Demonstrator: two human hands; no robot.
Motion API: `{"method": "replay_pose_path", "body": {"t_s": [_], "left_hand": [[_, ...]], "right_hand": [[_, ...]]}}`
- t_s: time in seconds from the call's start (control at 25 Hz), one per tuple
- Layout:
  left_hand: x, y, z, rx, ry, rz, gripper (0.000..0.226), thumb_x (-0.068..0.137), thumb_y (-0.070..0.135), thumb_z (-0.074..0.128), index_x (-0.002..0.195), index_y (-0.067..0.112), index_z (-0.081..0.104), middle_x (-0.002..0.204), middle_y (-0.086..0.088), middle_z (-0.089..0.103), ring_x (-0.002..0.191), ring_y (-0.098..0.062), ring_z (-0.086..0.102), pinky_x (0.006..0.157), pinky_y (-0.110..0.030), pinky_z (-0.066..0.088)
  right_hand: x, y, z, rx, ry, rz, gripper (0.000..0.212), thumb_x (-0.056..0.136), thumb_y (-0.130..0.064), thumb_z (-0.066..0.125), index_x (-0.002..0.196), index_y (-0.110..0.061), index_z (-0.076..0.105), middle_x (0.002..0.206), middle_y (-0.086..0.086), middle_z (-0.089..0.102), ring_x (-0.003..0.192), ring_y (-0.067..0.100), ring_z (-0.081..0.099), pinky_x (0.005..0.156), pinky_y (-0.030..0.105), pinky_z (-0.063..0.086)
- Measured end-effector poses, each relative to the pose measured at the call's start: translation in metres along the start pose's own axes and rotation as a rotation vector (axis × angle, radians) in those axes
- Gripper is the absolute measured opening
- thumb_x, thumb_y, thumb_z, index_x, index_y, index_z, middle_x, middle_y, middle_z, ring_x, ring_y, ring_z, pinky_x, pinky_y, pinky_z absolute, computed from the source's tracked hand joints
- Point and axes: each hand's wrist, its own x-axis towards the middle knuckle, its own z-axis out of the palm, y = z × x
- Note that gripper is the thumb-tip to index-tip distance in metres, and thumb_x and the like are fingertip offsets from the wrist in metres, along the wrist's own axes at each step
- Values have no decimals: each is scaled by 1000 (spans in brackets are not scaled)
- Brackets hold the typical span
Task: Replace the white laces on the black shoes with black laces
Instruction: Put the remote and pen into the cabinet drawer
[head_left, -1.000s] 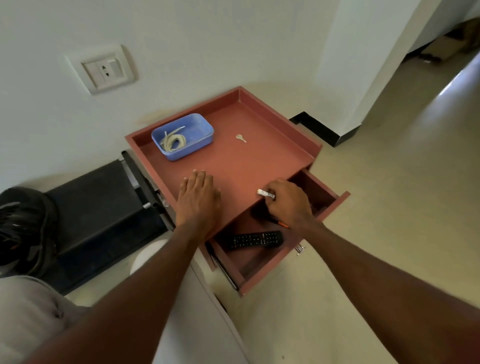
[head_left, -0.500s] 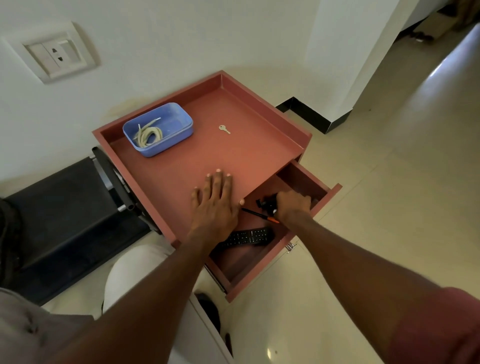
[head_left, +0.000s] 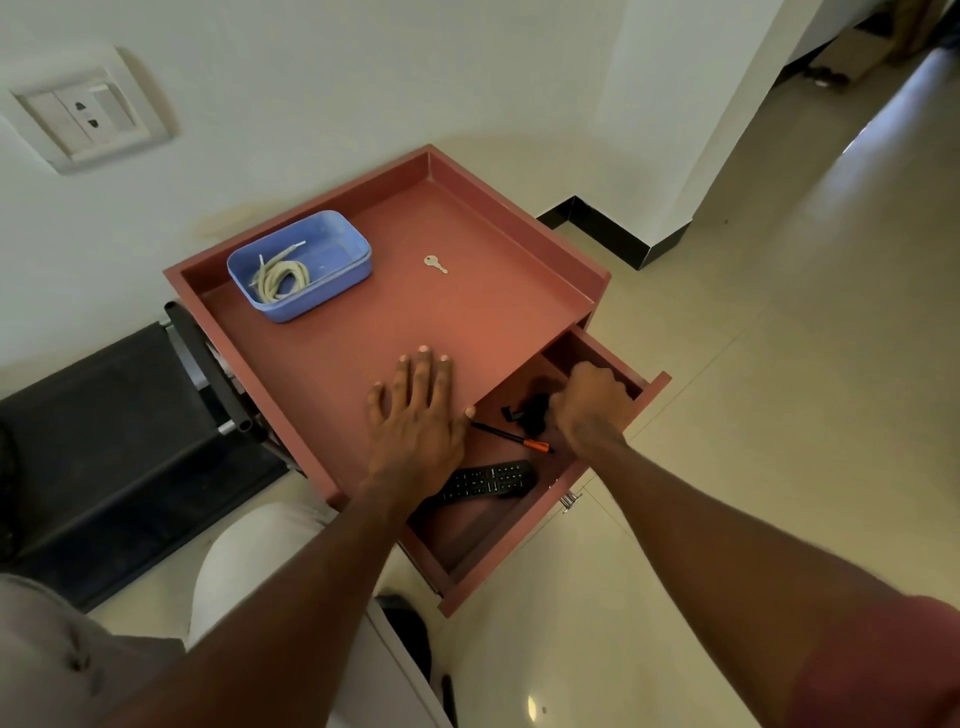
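A coil of white laces (head_left: 278, 278) lies in a blue plastic tub (head_left: 332, 291) on the reddish cabinet top (head_left: 415, 312). The cabinet's drawer (head_left: 550, 525) stands pulled out. My right hand (head_left: 587, 400) is inside it, fingers curled round a bundle of black laces (head_left: 530, 408). My left hand (head_left: 415, 410) rests flat on the cabinet top near its front edge, fingers straight. A black shoe (head_left: 410, 629) shows partly below the drawer, between my legs.
In the drawer lie a black remote control (head_left: 488, 480) and a pen with an orange tip (head_left: 511, 439). A small key (head_left: 435, 264) lies on the cabinet top. A black folded frame (head_left: 130, 436) stands to the left; a wall socket (head_left: 85, 117) is above it.
My right hand went from the cabinet's front edge down into the drawer and closed on the black lace bundle. My left hand slid slightly toward the drawer edge.
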Motion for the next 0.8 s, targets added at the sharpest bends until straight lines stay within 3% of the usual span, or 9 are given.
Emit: {"method": "replay_pose_path", "body": {"t_s": [0.12,0.24,0.36,0.64,0.8], "left_hand": [[7,-4,-10,-76,-13,-13,68,106,65,16,165,33,13,174,3,8,160,-25,10,123,-53,15],[23,-18,-23,-210,84,-50,49,108,56,24,148,36,43,154,9,40,137,-22,44,103,-44,31],[22,-23,-13,-93,141,-55,52,107,54,31,154,32,39,158,7,39,137,-21,45,104,-43,35],[27,-22,-9,-107,184,-123,51,103,54,37,150,37,41,163,4,34,137,-22,46,104,-44,38],[25,-22,-8,-104,192,-122,51,103,54,38,151,37,41,163,5,35,139,-20,43,105,-43,37]], "right_hand": [[-5,-13,-26,266,250,-76,10,93,-21,70,87,-20,63,80,-7,62,68,9,60,63,30,56],[-4,-53,-51,408,248,-281,3,98,-20,67,96,-19,65,88,-7,64,77,10,61,70,25,51],[15,-96,-53,393,204,-374,4,101,-20,66,102,-17,68,90,-6,64,82,10,61,76,26,55],[80,-170,-18,166,112,-571,26,102,-17,62,128,-16,65,121,2,61,96,19,61,80,31,51],[96,-185,-7,10,63,-624,21,102,-13,57,116,-13,73,117,6,62,101,32,64,83,40,54]]}}
